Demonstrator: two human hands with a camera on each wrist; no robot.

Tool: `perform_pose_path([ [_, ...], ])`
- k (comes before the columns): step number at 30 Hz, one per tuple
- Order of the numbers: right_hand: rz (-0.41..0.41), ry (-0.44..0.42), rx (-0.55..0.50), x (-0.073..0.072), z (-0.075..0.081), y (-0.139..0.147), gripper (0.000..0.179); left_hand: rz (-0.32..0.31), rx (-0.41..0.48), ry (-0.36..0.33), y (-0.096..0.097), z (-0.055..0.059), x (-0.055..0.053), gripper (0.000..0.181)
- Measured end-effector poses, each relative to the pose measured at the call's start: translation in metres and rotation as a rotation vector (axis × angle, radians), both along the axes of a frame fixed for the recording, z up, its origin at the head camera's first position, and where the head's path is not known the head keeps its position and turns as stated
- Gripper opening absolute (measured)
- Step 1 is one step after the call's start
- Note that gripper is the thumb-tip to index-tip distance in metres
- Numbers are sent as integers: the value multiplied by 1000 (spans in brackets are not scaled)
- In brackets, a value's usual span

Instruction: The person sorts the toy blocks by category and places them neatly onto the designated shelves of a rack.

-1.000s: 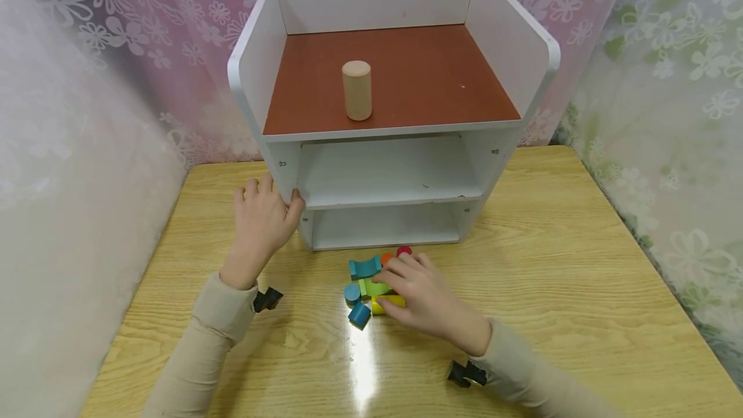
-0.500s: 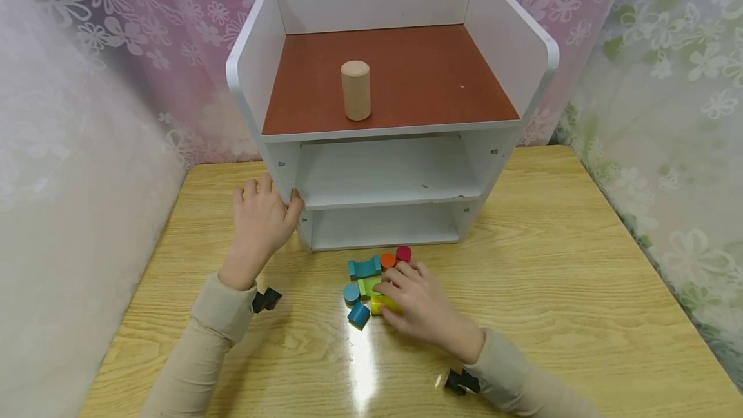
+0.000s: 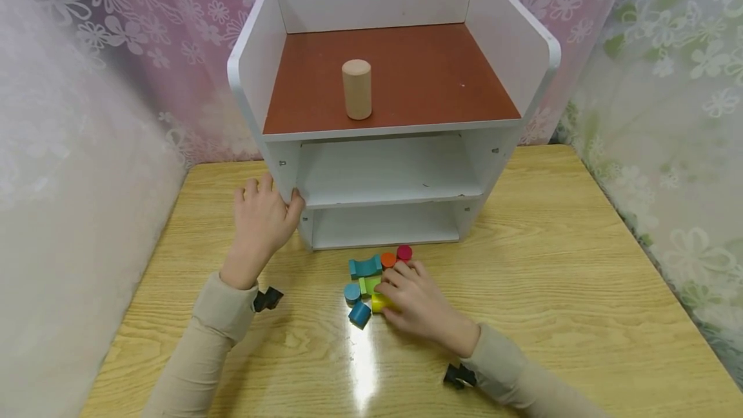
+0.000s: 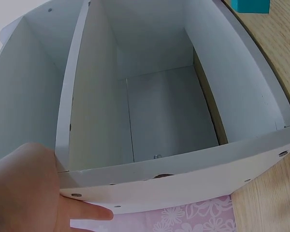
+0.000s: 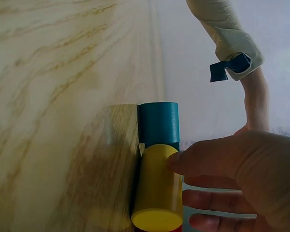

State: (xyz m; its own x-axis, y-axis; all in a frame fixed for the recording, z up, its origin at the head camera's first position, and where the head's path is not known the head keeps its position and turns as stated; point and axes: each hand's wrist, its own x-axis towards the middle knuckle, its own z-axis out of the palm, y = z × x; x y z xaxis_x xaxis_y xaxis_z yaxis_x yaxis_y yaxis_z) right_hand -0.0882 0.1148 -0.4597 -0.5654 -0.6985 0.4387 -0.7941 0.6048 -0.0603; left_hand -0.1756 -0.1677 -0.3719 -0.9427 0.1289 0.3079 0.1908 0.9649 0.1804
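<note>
My left hand (image 3: 261, 228) grips the left side panel of a small white shelf unit (image 3: 389, 173), thumb on the front edge and fingers outside. In the left wrist view, that hand (image 4: 26, 188) is at the panel beside a shelf board. My right hand (image 3: 419, 305) is over a cluster of toy blocks. Its thumb touches a yellow cylinder (image 5: 158, 188); the other fingers lie loosely beyond it. Around it are a lime-green block (image 3: 368, 286), a teal curved block (image 3: 365, 268), two blue blocks (image 3: 359, 314), an orange round block (image 3: 387, 259) and a red one (image 3: 404, 252).
A plain wooden cylinder (image 3: 357, 90) stands on the unit's brown top, which has raised white sides. The unit stands toward the back of a wooden table (image 3: 557, 263). Flowered curtains (image 3: 685, 102) hang behind and at both sides.
My right hand has shifted slightly left and drawn back, covering more of the yellow cylinder and uncovering the orange and red blocks. The left hand stays on the shelf unit.
</note>
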Motion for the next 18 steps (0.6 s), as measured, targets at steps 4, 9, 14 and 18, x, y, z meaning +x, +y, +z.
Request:
perform_pose_path([
  [4, 0, -25, 36, 0, 0, -1, 26, 0, 3, 10, 0, -1, -1, 53],
  [9, -8, -65, 77, 0, 1, -3, 24, 3, 2, 2, 0, 1, 0, 53],
  [14, -28, -82, 100, 1, 0, -4, 26, 0, 5, -7, 0, 2, 1, 53],
  [18, -32, -82, 100, 3, -2, -5, 30, 1, 4, -13, 1, 3, 1, 53],
])
